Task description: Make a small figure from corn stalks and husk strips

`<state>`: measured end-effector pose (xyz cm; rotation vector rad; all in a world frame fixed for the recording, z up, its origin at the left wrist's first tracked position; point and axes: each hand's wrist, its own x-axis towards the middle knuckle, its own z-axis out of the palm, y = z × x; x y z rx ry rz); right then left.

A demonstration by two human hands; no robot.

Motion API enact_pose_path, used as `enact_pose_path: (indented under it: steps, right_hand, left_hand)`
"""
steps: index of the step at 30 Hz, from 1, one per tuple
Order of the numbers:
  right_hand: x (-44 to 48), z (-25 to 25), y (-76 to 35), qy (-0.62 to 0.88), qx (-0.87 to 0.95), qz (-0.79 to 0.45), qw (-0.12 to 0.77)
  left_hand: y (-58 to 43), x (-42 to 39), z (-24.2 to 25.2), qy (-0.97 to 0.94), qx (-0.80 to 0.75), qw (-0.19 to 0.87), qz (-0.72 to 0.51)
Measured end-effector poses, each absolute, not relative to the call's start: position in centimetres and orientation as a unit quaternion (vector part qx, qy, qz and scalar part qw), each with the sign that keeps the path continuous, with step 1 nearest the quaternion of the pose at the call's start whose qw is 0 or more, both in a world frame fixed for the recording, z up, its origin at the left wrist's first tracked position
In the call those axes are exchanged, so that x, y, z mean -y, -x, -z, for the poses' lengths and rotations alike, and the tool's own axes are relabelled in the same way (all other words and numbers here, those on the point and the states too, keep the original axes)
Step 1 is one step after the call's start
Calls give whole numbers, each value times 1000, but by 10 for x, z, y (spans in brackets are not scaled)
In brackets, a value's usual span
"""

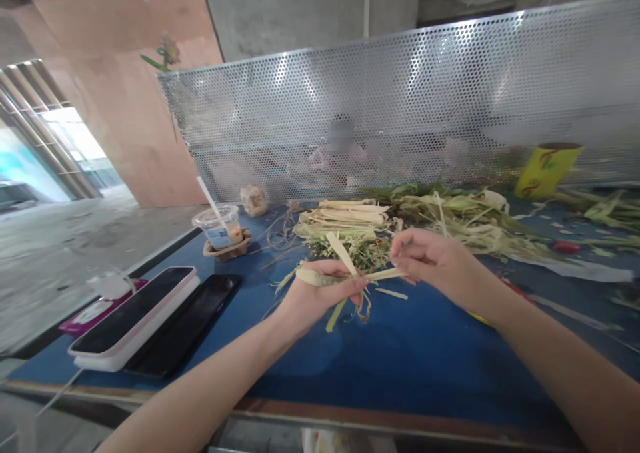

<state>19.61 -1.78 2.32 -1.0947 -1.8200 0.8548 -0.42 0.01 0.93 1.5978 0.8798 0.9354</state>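
My left hand (320, 290) is closed around several pale corn husk strips that cross one another between thumb and fingers. One husk strip (341, 252) sticks up and away, and thin shreds hang below. My right hand (433, 260) pinches the far end of a narrow folded strip (383, 275) stretching sideways between both hands. A loose sliver of husk (391, 294) lies on the blue table (350, 366) just beneath. Behind the hands are a stack of pale husks (345, 216) and a heap of green shreds (363, 250).
A larger husk pile (455, 213) spreads back right, beside a yellow roll (547, 170). At left are a drink cup (220, 230), a pink-edged phone (135, 313) and a black tray-like object (185, 326). A perforated metal screen (400, 113) stands behind; a person sits beyond it.
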Motion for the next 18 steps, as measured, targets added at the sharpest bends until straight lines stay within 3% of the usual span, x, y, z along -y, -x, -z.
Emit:
enact_pose_path:
  steps: [7, 11, 18]
  right_hand:
    - [17, -26, -204, 427, 797, -340, 259]
    - [19, -18, -191, 388, 776, -403, 292]
    - [17, -3, -172, 411, 713, -443, 356]
  left_hand:
    - [10, -5, -10, -700, -323, 505, -389]
    - [6, -2, -12, -671, -330, 555, -366]
    - [5, 1, -14, -662, -364, 532, -382]
